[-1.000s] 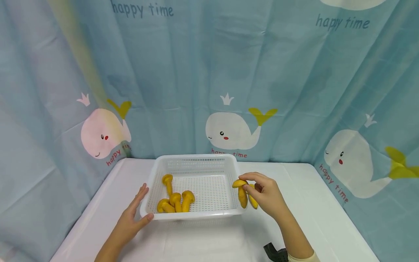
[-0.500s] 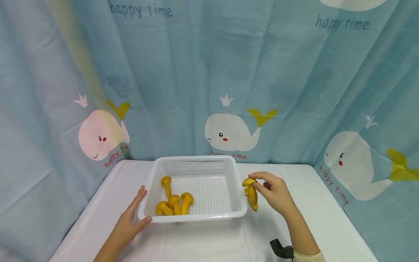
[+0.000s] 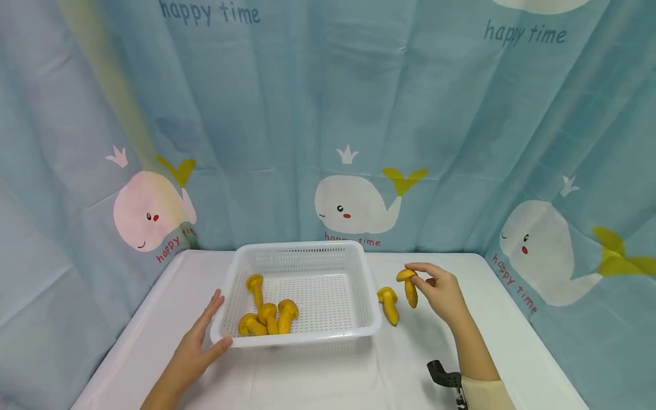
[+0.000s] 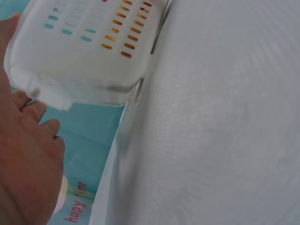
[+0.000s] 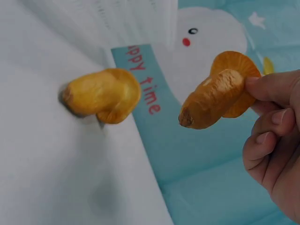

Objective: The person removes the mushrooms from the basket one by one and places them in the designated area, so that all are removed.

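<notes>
- Your right hand [image 3: 445, 293] pinches a yellow, smooth-looking toy mushroom with a rounded cap [image 3: 411, 289] near its cap, thumb and forefinger closed on it, above the right part of the white cloth-covered table [image 3: 318, 381].
- The held mushroom's long axis runs nearly upright – cap up, stem tip pointing down and slightly toward the table's right edge.
- A second yellow mushroom with a thick stem [image 3: 389, 306] lies on the table just left of your grip, between it and the right wall of the white perforated plastic basket [image 3: 294, 339]; its cap faces the far edge, its stem the near edge. Your right hand is clearly the nearer one.
- Your left hand [image 3: 189, 356] holds nothing, fingers extended along the basket's left side, thumb at its near-left corner.
- Four yellow mushrooms [image 3: 286, 316] sit in the basket's left half, three clustered by the near-left corner.
- Hard to make out: the basket wall hides some left fingertips in the left wrist view, and the right wrist view cuts off the blurred basket.
</notes>
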{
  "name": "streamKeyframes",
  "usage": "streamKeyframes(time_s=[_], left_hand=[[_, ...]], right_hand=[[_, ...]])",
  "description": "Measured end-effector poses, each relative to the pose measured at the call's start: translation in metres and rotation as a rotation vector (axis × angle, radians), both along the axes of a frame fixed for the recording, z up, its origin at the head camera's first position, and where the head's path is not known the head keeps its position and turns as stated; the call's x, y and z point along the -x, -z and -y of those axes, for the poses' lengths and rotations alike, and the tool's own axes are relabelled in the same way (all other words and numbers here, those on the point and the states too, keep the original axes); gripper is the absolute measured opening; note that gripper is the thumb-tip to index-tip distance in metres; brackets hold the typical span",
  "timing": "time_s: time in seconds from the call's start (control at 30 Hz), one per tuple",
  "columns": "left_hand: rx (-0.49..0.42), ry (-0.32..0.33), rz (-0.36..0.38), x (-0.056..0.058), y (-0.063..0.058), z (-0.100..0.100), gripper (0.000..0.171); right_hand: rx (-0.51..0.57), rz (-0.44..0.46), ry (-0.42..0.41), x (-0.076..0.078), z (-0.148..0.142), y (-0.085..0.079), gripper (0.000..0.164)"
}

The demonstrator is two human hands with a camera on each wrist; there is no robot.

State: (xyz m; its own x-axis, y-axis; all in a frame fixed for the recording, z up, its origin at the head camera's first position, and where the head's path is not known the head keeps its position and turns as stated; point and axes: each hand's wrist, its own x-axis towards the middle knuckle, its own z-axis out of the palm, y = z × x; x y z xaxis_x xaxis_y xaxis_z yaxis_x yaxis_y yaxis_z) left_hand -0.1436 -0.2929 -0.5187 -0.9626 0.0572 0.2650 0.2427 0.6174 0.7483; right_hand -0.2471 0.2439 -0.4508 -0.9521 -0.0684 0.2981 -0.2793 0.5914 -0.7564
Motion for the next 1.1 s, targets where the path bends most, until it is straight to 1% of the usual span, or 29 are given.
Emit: streamKeyframes(time_s=[0.13, 0.3, 0.53, 0.67, 0.8, 0.97, 1.1], left_hand=[[0.002, 0.0, -0.002, -0.001, -0.001, 0.0, 0.088], [0.002, -0.011, 0.011, 0.0, -0.003, 0.0, 0.088], [-0.014, -0.007, 0.027, 0.0, -0.002, 0.0, 0.087], [-0.005, -0.014, 0.04, -0.001, -0.001, -0.001, 0.087], [-0.004, -0.011, 0.029, 0.0, 0.0, -0.001, 0.087], [0.001, -0.008, 0.008, 0.0, 0.001, 0.0, 0.087], [0.002, -0.008, -0.002, 0.0, 0.001, 0.0, 0.087]], right_hand=[[0.009, 0.057, 0.03, 0.006, -0.007, 0.011, 0.025], [0.004, 0.102, 0.042, 0.014, -0.014, 0.026, 0.026], [-0.051, 0.128, 0.049, 0.021, -0.023, 0.045, 0.026], [-0.058, 0.154, 0.07, 0.024, -0.029, 0.054, 0.026], [-0.057, 0.168, 0.081, 0.026, -0.034, 0.062, 0.026], [-0.061, 0.173, 0.075, 0.03, -0.037, 0.073, 0.027], [-0.049, 0.179, 0.076, 0.031, -0.037, 0.077, 0.027]])
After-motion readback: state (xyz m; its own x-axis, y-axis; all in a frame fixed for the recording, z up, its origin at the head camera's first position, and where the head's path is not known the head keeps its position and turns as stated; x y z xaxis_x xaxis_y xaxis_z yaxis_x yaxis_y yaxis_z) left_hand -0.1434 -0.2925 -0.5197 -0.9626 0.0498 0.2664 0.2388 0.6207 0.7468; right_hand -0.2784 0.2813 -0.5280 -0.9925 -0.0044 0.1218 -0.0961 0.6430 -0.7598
